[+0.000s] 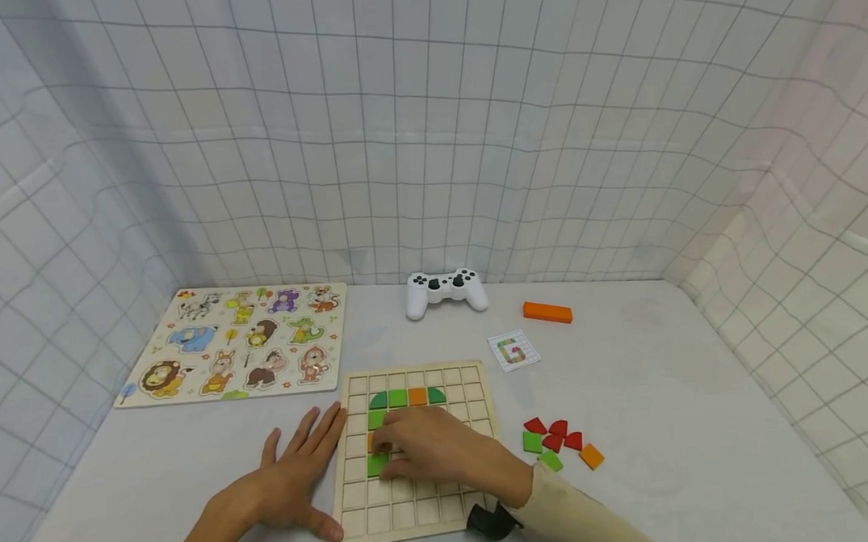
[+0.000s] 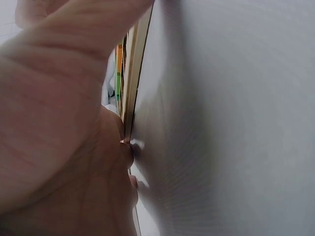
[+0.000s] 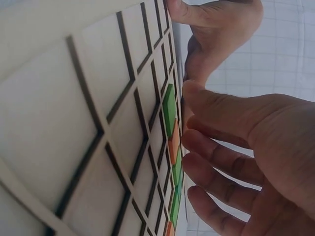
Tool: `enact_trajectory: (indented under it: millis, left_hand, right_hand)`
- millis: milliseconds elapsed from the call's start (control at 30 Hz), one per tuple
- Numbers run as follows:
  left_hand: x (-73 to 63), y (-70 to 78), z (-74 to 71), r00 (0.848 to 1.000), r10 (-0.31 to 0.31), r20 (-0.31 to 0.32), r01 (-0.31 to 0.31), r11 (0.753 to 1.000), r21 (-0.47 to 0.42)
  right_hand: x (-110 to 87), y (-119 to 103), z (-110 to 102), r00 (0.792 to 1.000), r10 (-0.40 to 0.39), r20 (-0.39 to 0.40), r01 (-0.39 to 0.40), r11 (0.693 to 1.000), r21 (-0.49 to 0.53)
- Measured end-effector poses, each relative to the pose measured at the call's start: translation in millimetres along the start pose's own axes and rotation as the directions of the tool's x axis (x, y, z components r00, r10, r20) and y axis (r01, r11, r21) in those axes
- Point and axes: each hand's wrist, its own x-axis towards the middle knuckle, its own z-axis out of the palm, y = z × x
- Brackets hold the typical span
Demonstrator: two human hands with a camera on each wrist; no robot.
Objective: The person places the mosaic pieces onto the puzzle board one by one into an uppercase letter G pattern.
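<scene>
Right hand over board, fingers loosely bent, nothing seen held. Lowest green tile just beside its thumb, near end of tile column running front to back. Left hand spread at board's left edge. Loose tiles nearer right hand.

On the bench, tiles sit in a grid board. From there, a controller lies at twelve o'clock, a card at two with a block beyond it, loose tiles at three, an animal puzzle at ten.
</scene>
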Motion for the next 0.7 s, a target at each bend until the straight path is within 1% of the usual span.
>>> enact_trajectory:
  millis: [67,133,233,267,300,467,533,633,700]
  left_hand:
    - [0.9,-2.0,0.8,1.0,0.006,-0.007,-0.006,1.0,-0.006]
    - [2.1,-4.4,2.8,1.0,-0.002,-0.015,0.002,1.0,0.006]
    - [2.8,-6.2,3.8,1.0,0.012,-0.025,-0.011,1.0,0.009]
    - [2.7,-6.4,3.5,0.999,0.024,-0.028,-0.024,1.0,0.002]
    - [2.7,-6.8,3.9,0.999,0.018,-0.029,-0.018,1.0,0.012]
    - [2.1,-7.5,4.1,0.998,0.03,-0.047,-0.029,0.999,0.02]
    - [1.7,-7.6,4.1,0.999,0.026,-0.039,-0.025,0.999,0.026]
    - [0.9,-7.3,3.1,0.999,0.037,-0.032,-0.037,0.999,0.001]
    - [0.7,-6.6,2.6,0.999,0.032,-0.024,-0.032,0.999,-0.004]
  right_hand:
    - [-2.6,0,-3,1.0,0.01,0.0,-0.01,1.0,0.006]
    - [-6.0,0,-7,1.0,0.03,0.004,-0.03,0.999,0.025]
    - [-13.2,2,-13,0.998,0.063,0.008,-0.064,0.997,0.046]
    - [-16.0,2,-14,0.997,0.075,0.005,-0.075,0.996,0.053]
    - [-18.9,3,-16,0.996,0.088,0.003,-0.088,0.994,0.059]
    - [-34.9,8,-25,0.991,0.13,-0.022,-0.128,0.988,0.083]
    - [-41.9,11,-29,0.989,0.143,-0.03,-0.14,0.986,0.088]
    - [-52.5,16,-33,0.985,0.166,-0.036,-0.162,0.982,0.096]
    - [-59.7,20,-34,0.982,0.184,-0.036,-0.18,0.978,0.106]
